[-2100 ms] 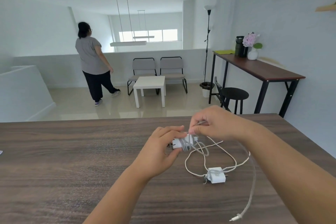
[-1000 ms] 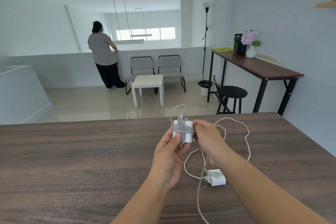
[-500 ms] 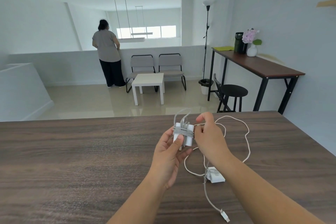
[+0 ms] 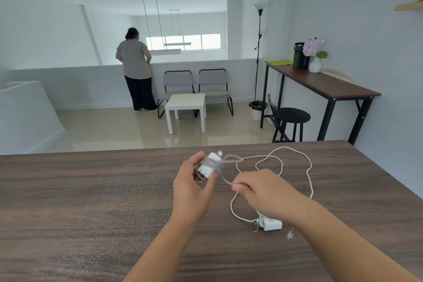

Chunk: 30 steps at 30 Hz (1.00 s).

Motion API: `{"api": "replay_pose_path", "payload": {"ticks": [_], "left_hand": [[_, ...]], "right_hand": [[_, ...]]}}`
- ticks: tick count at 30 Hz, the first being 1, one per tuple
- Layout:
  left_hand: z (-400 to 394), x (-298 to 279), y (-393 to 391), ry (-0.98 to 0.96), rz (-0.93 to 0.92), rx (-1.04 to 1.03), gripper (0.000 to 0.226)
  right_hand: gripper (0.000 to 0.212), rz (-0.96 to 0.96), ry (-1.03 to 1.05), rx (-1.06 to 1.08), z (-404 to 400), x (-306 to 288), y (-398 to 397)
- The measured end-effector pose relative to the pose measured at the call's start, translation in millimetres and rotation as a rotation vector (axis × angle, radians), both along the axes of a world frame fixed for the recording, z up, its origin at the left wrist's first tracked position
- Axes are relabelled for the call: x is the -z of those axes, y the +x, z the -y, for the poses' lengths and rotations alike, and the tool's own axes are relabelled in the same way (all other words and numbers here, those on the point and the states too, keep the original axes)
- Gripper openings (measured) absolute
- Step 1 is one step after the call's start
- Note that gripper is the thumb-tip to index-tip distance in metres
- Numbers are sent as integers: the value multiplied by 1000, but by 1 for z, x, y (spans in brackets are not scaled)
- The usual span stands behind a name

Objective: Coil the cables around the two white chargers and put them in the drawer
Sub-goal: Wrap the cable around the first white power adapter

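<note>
Gripping wrapped charger (image 4: 210, 163), cable (image 4: 225, 179) pinched mid-table

Open office or lounge loft. Beyond the hands: two grey chairs (image 4: 196, 84) behind a white side table (image 4: 185, 105); far right of the hands, a high desk (image 4: 325, 82) with stool (image 4: 293, 117), floor lamp (image 4: 259, 52).

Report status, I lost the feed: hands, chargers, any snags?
Left hand grips wrapped charger. Right hand pinches its grey cable. Second charger on table, white cable loose. No drawer in view.
</note>
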State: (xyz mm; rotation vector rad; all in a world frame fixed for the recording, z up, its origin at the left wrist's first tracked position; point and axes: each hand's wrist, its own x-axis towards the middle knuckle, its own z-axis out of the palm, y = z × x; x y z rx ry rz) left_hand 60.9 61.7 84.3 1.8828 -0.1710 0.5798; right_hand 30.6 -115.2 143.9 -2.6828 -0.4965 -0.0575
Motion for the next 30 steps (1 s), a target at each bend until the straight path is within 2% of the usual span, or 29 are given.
{"api": "replay_pose_path", "payload": {"ticks": [4, 9, 13, 16, 18, 23, 30], "left_hand": [[-12, 7, 2, 353, 174, 43, 50], [-12, -4, -1, 483, 265, 193, 45], [-13, -17, -9, 431, 214, 295, 48], [-15, -27, -16, 301, 50, 301, 60], [-15, -29, -18, 233, -43, 290, 58], [-11, -30, -23, 157, -69, 263, 36], [-16, -34, -24, 45, -44, 346, 38]], "right_hand": [[20, 66, -99, -78, 16, -28, 6], [21, 117, -186, -205, 16, -43, 15], [17, 115, -73, -265, 13, -51, 19], [14, 114, 66, -291, 12, -57, 18], [13, 98, 112, -317, 8, -61, 16], [14, 106, 110, -331, 2, -64, 23], [13, 103, 191, -233, 8, -65, 37]]}}
